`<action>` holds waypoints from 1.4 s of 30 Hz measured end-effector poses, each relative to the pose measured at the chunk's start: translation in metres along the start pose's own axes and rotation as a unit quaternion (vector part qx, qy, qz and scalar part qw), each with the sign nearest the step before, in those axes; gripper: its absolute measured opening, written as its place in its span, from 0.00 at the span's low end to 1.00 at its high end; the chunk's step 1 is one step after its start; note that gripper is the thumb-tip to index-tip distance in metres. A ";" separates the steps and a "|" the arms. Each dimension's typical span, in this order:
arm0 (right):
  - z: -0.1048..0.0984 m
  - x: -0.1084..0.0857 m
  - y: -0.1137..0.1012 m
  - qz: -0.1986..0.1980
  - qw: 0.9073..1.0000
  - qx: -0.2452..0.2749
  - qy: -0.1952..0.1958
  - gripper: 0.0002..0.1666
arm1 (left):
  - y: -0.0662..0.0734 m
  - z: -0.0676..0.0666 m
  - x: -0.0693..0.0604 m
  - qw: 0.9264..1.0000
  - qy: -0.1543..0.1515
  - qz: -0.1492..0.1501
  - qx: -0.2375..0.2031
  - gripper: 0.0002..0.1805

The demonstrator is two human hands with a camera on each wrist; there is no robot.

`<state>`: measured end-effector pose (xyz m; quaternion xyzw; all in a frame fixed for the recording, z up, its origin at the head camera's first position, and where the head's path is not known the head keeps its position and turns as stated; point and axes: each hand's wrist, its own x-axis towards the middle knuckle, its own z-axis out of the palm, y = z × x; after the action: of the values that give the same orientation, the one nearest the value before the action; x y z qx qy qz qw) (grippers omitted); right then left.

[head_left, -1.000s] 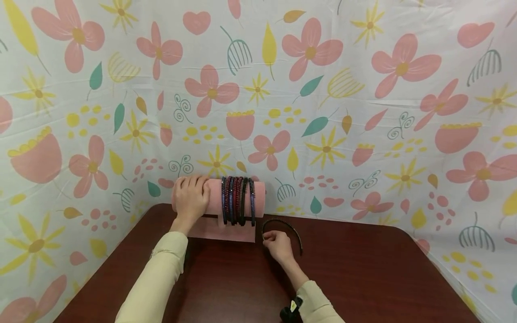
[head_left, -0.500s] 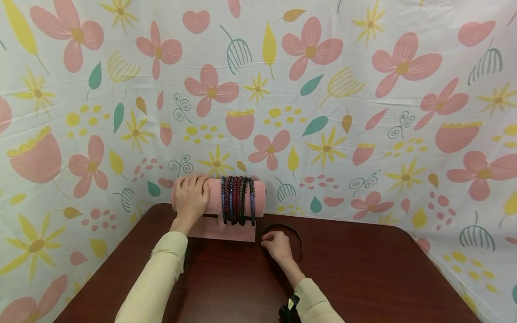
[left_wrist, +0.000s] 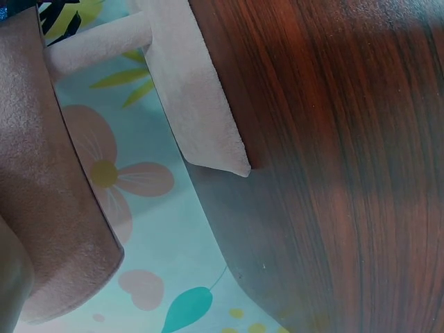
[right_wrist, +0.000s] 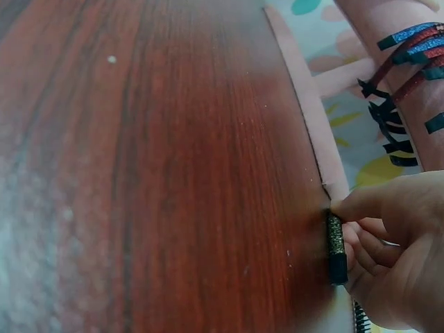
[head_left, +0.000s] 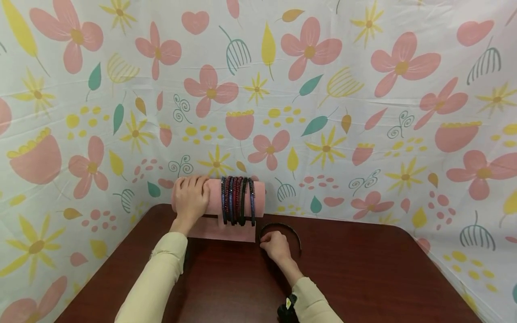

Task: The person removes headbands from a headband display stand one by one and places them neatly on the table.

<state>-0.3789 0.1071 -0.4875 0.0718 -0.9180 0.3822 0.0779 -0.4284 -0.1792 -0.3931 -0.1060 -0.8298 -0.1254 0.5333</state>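
A pink padded roll on a stand (head_left: 216,202) carries several dark, blue and red headbands (head_left: 238,202) round its right half. My left hand (head_left: 191,197) rests over the roll's left end, fingers curved across its top. To the right of the stand, my right hand (head_left: 276,246) pinches one end of a dark headband (head_left: 298,235), whose arc rises behind the hand. In the right wrist view the pinched end (right_wrist: 336,250) looks black and glittery, between thumb and fingers of the right hand (right_wrist: 395,243). The left wrist view shows the roll (left_wrist: 55,173) and its flat base (left_wrist: 194,104).
The dark red-brown table (head_left: 363,269) extends in front and to the right. A floral curtain (head_left: 343,134) hangs behind the stand and along both sides. Something black (head_left: 287,309) is at the right cuff.
The right hand has shifted slightly left with the headband, whose arc has tilted a little lower. The left hand and the stand look unmoved.
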 end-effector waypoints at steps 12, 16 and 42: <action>0.000 -0.002 -0.004 -0.005 1.000 -0.005 0.011 0.06 | 0.000 0.000 0.002 1.000 0.009 0.003 -0.003 0.20; 0.001 -0.003 -0.003 -0.005 1.000 -0.009 0.015 0.06 | 0.000 0.000 0.001 1.000 0.007 0.003 -0.006 0.20; 0.001 -0.010 -0.007 -0.008 1.000 -0.007 0.011 0.07 | 0.002 -0.001 -0.001 1.000 0.001 -0.001 -0.005 0.19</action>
<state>-0.3674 0.1016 -0.4855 0.0743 -0.9193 0.3756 0.0914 -0.4264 -0.1776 -0.3931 -0.1075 -0.8287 -0.1304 0.5336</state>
